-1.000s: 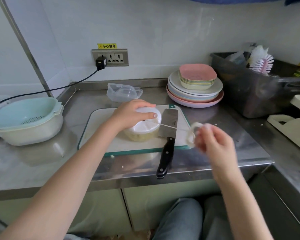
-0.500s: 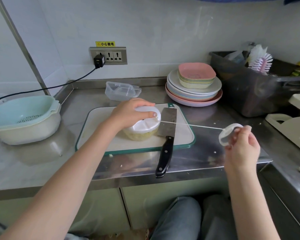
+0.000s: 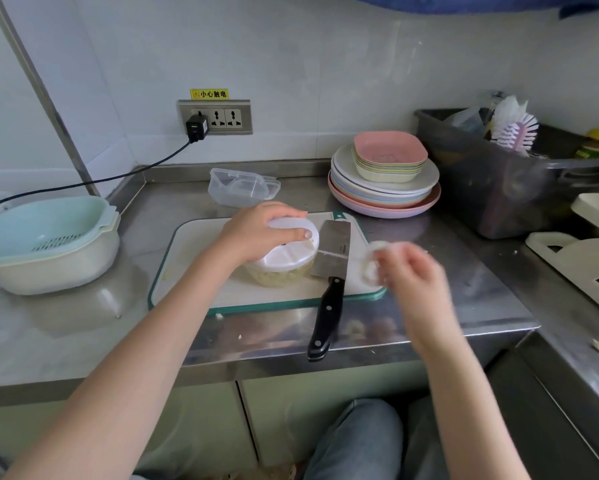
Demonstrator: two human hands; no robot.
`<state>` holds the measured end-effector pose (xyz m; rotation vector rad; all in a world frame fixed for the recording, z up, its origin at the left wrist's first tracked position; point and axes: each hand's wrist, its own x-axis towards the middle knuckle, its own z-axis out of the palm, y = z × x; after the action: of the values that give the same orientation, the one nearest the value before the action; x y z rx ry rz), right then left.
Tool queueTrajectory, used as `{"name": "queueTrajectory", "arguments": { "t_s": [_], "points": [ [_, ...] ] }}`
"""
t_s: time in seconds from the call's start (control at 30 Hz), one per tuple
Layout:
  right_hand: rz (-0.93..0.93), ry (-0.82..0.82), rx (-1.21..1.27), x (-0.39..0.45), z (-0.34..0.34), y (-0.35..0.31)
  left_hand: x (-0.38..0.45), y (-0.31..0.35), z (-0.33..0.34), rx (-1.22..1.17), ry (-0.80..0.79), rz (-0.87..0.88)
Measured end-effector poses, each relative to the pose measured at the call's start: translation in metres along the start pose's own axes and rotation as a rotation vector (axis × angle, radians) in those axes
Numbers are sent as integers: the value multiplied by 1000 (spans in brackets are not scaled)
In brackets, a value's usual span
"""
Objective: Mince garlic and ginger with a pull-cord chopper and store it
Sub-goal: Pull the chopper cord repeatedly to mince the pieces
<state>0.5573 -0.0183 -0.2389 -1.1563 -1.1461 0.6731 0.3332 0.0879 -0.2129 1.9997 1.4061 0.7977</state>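
A: Where's the chopper (image 3: 282,254)?

B: On the cutting board (image 3: 194,258), just left of the knife (image 3: 329,271); the left hand (image 3: 256,233) presses its lid, fingers curled over the edge; the blurred right hand (image 3: 409,271) grips the pull ring (image 3: 372,263).

A: Advice?

B: Pull level and straight; keep the lid pinned; the mince already looks fine.
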Motion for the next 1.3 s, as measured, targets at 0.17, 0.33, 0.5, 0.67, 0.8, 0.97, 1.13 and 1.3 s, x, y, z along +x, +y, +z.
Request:
{"name": "queueTrajectory", "arguments": {
  "t_s": [0.17, 0.33, 0.5, 0.67, 0.8, 0.97, 1.13, 1.3],
  "points": [
    [94, 447, 116, 14, -47, 3, 0, -2, 2, -7, -2, -5],
    [19, 374, 100, 10, -39, -1, 2, -2, 3, -11, 1, -17],
    [-9, -28, -73, 0, -5, -7, 2, -4, 3, -40, 2, -12],
    [197, 601, 208, 11, -66, 7, 4, -5, 5, -24, -8, -11],
    [49, -26, -20, -5, -4, -6, 3, -4, 3, -6, 4, -11],
    [45, 261, -23, 3, -43, -3, 3, -6, 3, -22, -26, -14],
    [62, 388, -63, 1, -46, 1, 2, -3, 5, -15, -2, -14],
    [-38, -82, -150, -13, 6, -10, 1, -2, 3, -23, -9, -13]
  ]
}}
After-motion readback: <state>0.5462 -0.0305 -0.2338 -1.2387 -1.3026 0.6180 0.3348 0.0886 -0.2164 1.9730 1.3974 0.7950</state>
